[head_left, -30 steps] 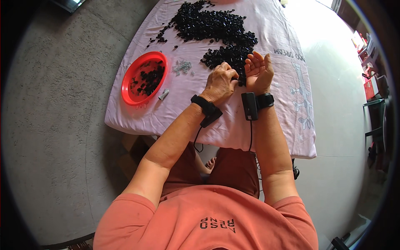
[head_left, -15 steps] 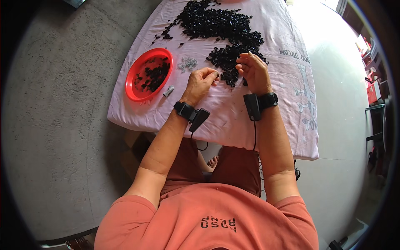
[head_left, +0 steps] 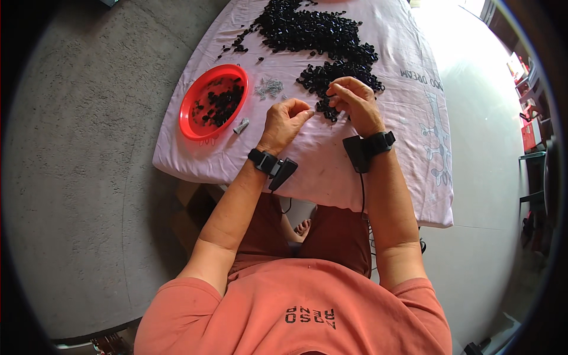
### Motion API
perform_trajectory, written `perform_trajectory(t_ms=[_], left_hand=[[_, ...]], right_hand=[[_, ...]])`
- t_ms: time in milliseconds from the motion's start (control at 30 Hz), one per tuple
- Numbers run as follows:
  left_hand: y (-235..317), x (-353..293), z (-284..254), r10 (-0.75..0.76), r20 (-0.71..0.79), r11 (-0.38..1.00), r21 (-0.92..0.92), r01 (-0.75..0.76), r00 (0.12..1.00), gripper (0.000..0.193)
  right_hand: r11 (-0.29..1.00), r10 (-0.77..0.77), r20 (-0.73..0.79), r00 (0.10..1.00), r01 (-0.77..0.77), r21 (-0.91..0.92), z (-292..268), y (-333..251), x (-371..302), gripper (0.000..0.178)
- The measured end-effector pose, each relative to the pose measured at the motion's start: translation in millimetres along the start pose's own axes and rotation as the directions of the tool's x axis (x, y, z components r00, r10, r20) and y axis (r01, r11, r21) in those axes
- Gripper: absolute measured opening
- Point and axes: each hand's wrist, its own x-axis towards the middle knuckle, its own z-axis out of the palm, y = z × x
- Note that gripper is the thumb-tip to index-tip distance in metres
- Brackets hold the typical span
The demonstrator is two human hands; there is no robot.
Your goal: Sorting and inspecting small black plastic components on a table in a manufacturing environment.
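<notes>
My left hand (head_left: 283, 125) is closed in a pinch just above the cloth, thumb against forefinger. A tiny pale bit shows at its fingertips, too small to name. Close to its right, my right hand (head_left: 356, 106) is bent inward with its fingers curled together over the near edge of a heap of small black pieces (head_left: 313, 32). Whatever its fingertips hold is hidden. The two hands' fingertips face each other, a short gap apart. Left of the heap lies a small pile of thin grey metal pieces (head_left: 270, 88), beyond my left hand.
A round red basin (head_left: 184, 112) with black pieces in it stands at the table's left. Beside it lies a small grey tapered piece (head_left: 241, 126). Pale pink cloth (head_left: 408, 177) covers the table. Each wrist wears a black strapped device with a cable.
My right hand has dropped slightly and turned inward, its fingers curling toward my left hand. The left hand has shifted a little right, its pinch still closed.
</notes>
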Motion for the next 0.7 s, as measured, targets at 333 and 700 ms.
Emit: perform_trajectory(t_ms=[333, 700], left_hand=[[18.8, -0.3, 7.0, 0.046, 0.121, 0.965, 0.250, -0.075, 0.992, 0.014], [13.9, 14.8, 24.8, 0.214, 0.107, 0.891, 0.385, -0.238, 0.971, 0.015]], right_hand=[[1.000, 0.002, 0.036, 0.999, -0.002, -0.005, -6.3, -1.7, -1.7, 0.015], [0.991, 0.015, 0.026, 1.000, -0.019, 0.135, -9.8, 0.5, 1.4, 0.017]])
